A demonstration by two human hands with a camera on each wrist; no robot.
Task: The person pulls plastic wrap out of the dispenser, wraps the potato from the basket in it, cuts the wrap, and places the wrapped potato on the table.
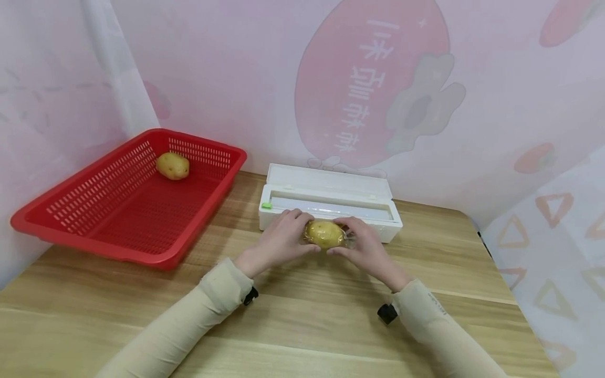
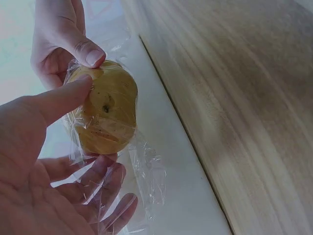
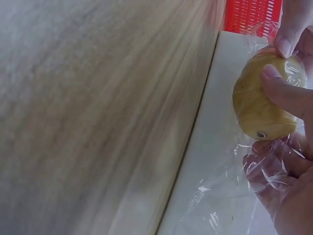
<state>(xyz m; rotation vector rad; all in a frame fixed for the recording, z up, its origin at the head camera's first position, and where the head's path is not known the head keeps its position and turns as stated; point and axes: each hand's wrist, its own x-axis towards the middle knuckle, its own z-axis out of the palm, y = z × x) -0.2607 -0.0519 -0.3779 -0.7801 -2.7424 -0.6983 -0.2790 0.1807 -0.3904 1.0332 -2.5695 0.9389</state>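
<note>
Clear film (image 2: 152, 169) covered the potato (image 1: 325, 234), with loose, wrinkled edges extending past it. The potato was located between the left hand (image 1: 283, 239) and the right hand (image 1: 366, 248), at the front of the white box (image 1: 388, 234); contact with the box could not be determined. Each grip pinched the potato from its own side, thumb on the near face. This two-sided hold probably steadied the potato and kept the film pressed to its skin. The box stood on the counter (image 1: 321, 320) with its lid (image 1: 326, 181) raised, presumably for access to the interior. A green slider (image 1: 267, 206) sat at its left end. The red basket (image 1: 156, 259), containing a second potato (image 1: 173, 166), stood apart at the left, likely to preserve working room.
</note>
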